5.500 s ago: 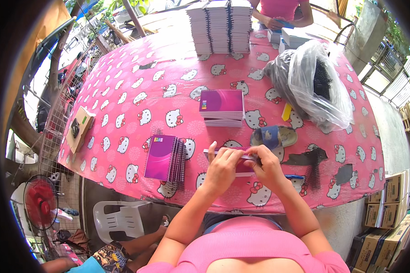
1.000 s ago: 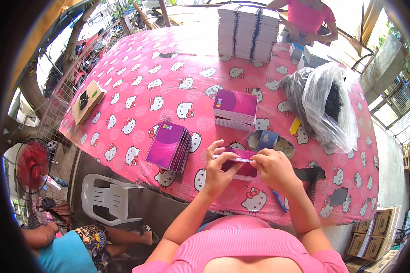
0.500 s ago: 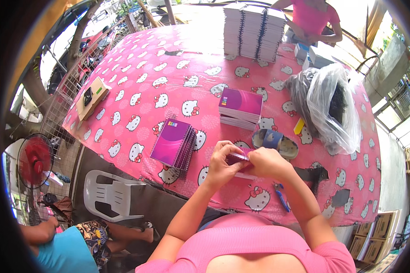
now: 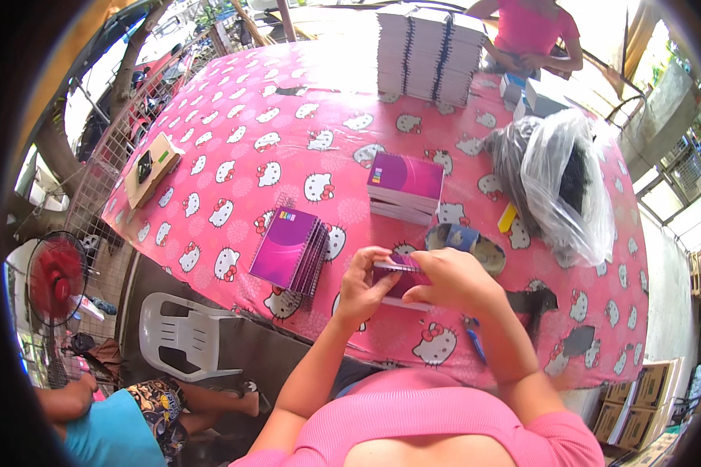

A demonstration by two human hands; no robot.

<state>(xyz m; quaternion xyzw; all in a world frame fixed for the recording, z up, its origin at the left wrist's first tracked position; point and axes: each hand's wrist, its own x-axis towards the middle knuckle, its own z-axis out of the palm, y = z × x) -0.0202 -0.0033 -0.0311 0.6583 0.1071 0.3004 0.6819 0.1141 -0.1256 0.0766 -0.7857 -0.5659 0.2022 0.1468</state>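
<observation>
Purple notebook (image 4: 402, 261) pinched in left hand (image 4: 361, 286), right hand (image 4: 461, 280) curled at its other end, can't tell if gripping, spiral-bound purple notebooks (image 4: 286, 249) off left

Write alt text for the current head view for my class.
The left hand holds a purple notebook, the right hand beside it, above a pink patterned table. One notebook stack lies left, another stack beyond; a plastic bag sits right.
</observation>
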